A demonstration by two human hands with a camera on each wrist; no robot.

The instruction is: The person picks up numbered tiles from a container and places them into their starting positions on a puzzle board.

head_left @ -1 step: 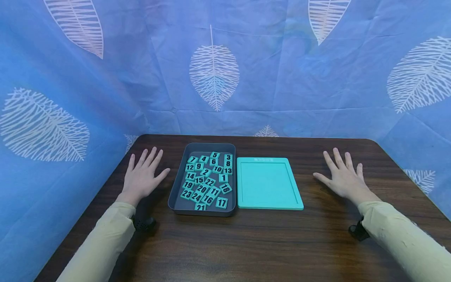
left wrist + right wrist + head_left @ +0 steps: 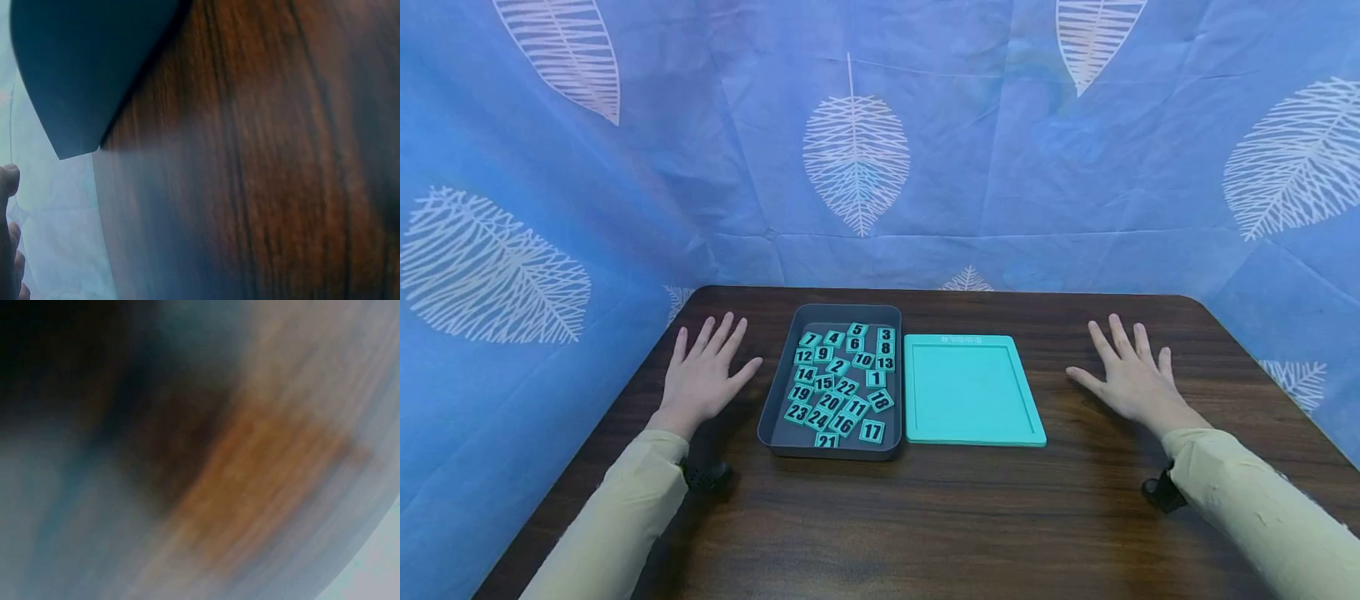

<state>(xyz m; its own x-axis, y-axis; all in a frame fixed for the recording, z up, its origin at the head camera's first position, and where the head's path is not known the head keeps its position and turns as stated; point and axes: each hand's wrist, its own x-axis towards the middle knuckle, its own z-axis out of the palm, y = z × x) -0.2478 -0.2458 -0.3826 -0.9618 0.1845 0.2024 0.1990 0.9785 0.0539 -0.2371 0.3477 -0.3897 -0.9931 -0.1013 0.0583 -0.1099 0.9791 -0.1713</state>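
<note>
Resting unchanged | left hand point(image 2: 703, 375) flat | right hand point(image 2: 1131, 379) flat | table point(image 2: 925, 517)

Dark wood-grain table point(image 2: 925, 517), matt grey plastic tray point(image 2: 772, 400), smooth turquoise plastic board point(image 2: 973, 437), creased cloth backdrop point(image 2: 970, 167)

Dark grey plastic tray point(image 2: 775, 400): on wooden worktop point(image 2: 925, 517), centre-left; holds teal numbered tiles point(image 2: 844, 385).
Teal rectangular puzzle frame point(image 2: 973, 389): just right of tray.
Left hand point(image 2: 703, 379): flat on worktop, left of tray.
Right hand point(image 2: 1131, 379): flat, well right of frame.
</note>
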